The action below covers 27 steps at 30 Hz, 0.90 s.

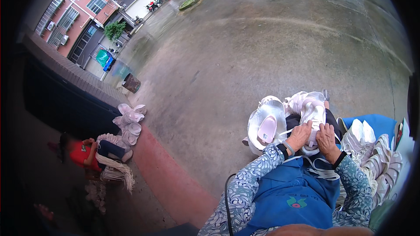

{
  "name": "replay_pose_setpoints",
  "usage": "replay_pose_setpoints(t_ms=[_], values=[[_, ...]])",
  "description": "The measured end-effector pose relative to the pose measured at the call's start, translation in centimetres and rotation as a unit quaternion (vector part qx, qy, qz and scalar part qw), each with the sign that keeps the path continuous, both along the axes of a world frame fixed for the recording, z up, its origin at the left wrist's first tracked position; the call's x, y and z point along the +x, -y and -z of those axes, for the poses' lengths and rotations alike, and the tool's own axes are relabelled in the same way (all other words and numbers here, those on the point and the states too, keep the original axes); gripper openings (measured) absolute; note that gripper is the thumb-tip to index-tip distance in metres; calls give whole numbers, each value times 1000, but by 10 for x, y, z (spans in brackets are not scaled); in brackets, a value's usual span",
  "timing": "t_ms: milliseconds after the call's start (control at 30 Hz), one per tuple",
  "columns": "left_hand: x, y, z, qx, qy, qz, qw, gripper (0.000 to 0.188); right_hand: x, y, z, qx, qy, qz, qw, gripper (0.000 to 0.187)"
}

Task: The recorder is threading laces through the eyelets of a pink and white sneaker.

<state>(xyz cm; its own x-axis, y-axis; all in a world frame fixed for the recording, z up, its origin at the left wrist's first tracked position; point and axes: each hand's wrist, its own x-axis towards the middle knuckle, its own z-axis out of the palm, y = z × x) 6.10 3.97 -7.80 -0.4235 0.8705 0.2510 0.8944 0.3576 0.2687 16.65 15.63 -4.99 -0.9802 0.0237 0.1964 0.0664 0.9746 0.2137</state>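
Note:
On my lap sits a pale pink and white shoe upper (313, 112), with white laces across its front. My left hand (299, 136) bends over its left side, fingers closed on a white shoelace (285, 133) that trails out to the left. My right hand (327, 139) grips the upper's right side, its fingertips close to the left ones. Just left of the hands rests another shoe upper (267, 127), opening up, with a pink insole-shaped patch inside. More pale uppers (295, 102) lie behind the held one. Loose white laces (323, 172) hang over my blue apron (284, 188).
Stacked pale uppers (379, 166) and a blue cloth (378, 124) are at my right. At the left, a seated person in red (85, 154) works beside piled uppers (130, 124) and a bundle of cream laces (118, 172). A rusty bin (131, 83) stands on the wet concrete yard.

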Motion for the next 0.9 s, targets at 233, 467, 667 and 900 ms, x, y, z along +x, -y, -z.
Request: replay_pose_setpoints(t_ms=[233,467,667,900], values=[[-10,15,18,90,144,-21,985,25,-2,23,-15,-324,-1,-43,945,13],[-11,16,26,123,189,-16,974,20,-4,27,-7,-503,51,71,860,16],[-18,14,21,158,225,-7,962,17,-18,17,24,-451,-28,84,888,16],[-20,12,27,151,251,-12,956,14,-26,21,27,-477,-48,92,873,15]])
